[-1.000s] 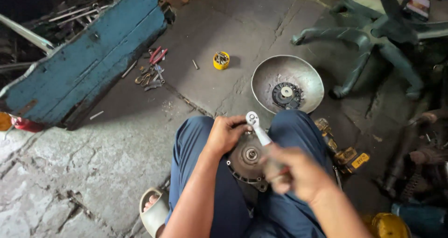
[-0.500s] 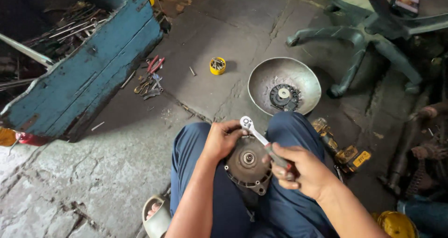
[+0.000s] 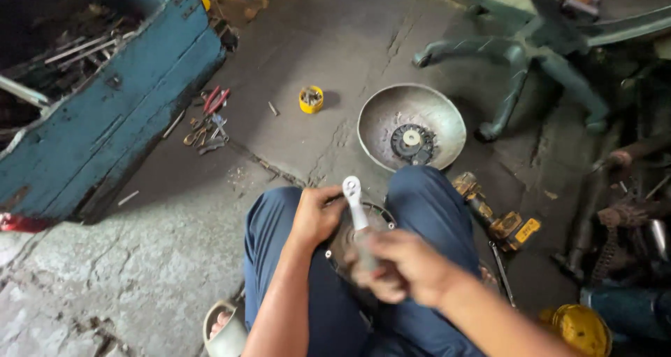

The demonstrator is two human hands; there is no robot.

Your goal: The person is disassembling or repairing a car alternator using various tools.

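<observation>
I counted one ratchet wrench (image 3: 355,204), one round metal motor part (image 3: 349,241) on my lap, one metal bowl (image 3: 391,112) holding one black disc (image 3: 411,141), one yellow tape roll (image 3: 311,99), one red-handled pliers (image 3: 215,100), and one yellow power drill (image 3: 500,217).

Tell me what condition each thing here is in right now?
Left hand: grip closed on the edge of the round metal part in the lap.
Right hand: blurred, grip closed on the ratchet wrench handle.
Ratchet wrench: head up, over the part.
Metal bowl: upright on the floor, a dark toothed disc inside.
Yellow tin: open, small pieces inside.
Red-handled pliers: lying flat.
Yellow cordless drill: lying on its side.
</observation>
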